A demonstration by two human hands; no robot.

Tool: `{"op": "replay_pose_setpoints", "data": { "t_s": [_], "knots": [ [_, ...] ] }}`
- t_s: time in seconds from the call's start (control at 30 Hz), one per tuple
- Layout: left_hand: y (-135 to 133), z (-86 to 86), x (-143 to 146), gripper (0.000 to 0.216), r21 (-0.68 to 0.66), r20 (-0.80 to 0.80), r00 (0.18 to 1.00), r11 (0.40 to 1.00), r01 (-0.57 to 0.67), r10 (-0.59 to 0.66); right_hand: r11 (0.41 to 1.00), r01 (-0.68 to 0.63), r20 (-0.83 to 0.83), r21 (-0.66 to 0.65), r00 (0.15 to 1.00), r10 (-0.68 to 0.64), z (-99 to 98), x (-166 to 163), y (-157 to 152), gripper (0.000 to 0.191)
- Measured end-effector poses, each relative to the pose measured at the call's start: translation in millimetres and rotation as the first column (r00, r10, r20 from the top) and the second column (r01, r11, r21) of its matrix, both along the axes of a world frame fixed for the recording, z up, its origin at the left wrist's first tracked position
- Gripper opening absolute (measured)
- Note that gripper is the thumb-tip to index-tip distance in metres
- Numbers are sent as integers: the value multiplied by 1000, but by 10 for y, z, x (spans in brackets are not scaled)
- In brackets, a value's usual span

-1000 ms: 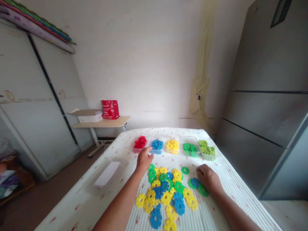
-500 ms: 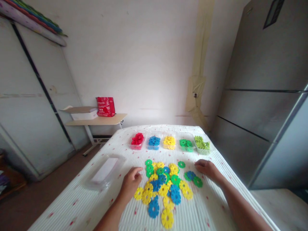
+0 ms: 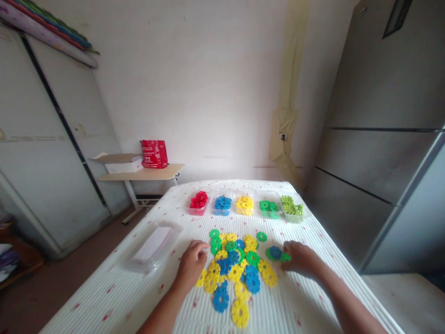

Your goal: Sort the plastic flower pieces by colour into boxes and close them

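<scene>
A pile of flat, flower-shaped plastic discs point(image 3: 239, 264) in yellow, blue and green lies on the white ribbed mat point(image 3: 139, 287). My left hand point(image 3: 190, 265) sits at the pile's left edge with its fingers curled, over a yellow disc point(image 3: 208, 280). My right hand point(image 3: 301, 260) is at the pile's right edge, its fingertips closed on a green disc point(image 3: 284, 256) beside a blue one point(image 3: 275, 252). Behind the pile stands a row of clear tubs sorted by colour: red point(image 3: 198, 202), blue point(image 3: 222, 204), yellow point(image 3: 244, 204), green point(image 3: 269, 207) and light green point(image 3: 291, 207).
An empty clear plastic tub point(image 3: 153, 245) lies on the mat to the left of the pile. A small side table point(image 3: 142, 174) with a red bag point(image 3: 153, 153) and a box stands by the far wall. A grey cabinet point(image 3: 382, 139) rises on the right.
My left hand has drawn back from the blue tub to the pile's left edge. My right hand has slid inward onto the green disc at the pile's right side.
</scene>
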State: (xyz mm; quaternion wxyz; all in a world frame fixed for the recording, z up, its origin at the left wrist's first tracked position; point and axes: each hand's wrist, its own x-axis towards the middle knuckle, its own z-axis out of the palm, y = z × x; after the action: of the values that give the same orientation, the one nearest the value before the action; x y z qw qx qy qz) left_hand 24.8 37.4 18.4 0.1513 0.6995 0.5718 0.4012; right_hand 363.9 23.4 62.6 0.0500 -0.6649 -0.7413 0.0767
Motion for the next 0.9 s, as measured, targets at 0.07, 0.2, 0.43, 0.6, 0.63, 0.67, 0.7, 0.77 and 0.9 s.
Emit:
{"op": "replay_pose_setpoints", "data": {
  "t_s": [0.07,0.2,0.43,0.6,0.63,0.67,0.7,0.77,0.9],
  "knots": [
    [1,-2,0,26,6,-7,1000,1000,-2,2,1000,-20,-43,11,999,21,18,51,19,17],
    [5,-21,-3,25,11,-19,1000,1000,10,-10,978,1,-212,209,976,45,62,43,98,25],
    [9,-47,-7,23,14,-41,999,1000,12,-12,947,-114,-211,299,960,182,6,-324,381,42],
    [7,-29,-1,23,7,-48,999,1000,7,-7,978,-153,-32,143,987,160,-70,-457,560,40],
    [8,-27,-1,23,6,-46,999,1000,7,-7,979,-158,-10,125,987,161,-74,-462,582,41],
    [11,-26,-1,23,5,-44,999,1000,7,-7,980,-161,6,115,987,161,-73,-463,597,42],
    [14,-26,-2,24,4,-43,999,1000,7,-7,980,-165,17,109,986,164,-67,-464,606,42],
    [19,-25,-2,23,5,-42,999,1000,5,-5,979,-176,36,105,984,173,-42,-471,606,43],
    [13,-4,7,22,1,-38,999,1000,2,-2,971,-201,95,125,977,190,23,-531,553,38]
  ]
}}
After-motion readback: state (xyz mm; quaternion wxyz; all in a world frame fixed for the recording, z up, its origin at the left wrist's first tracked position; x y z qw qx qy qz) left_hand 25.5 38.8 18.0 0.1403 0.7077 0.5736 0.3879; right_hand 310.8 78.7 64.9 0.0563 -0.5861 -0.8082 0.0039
